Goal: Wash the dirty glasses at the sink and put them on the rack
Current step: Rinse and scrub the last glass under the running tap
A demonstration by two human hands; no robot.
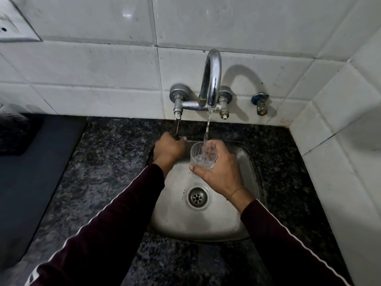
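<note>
Right hand [218, 172] was wrapped round the glass [203, 154], held over the sink's [233, 223] back edge under the tap [211, 79]. Left hand [170, 149] was curled on the lever [177, 127]. Glass judged light, wet, slippery, fragile; best gripped round its wall.

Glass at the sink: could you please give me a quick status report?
Right hand grips glass under running tap. Left hand holds tap lever. Nothing blocking.
</note>
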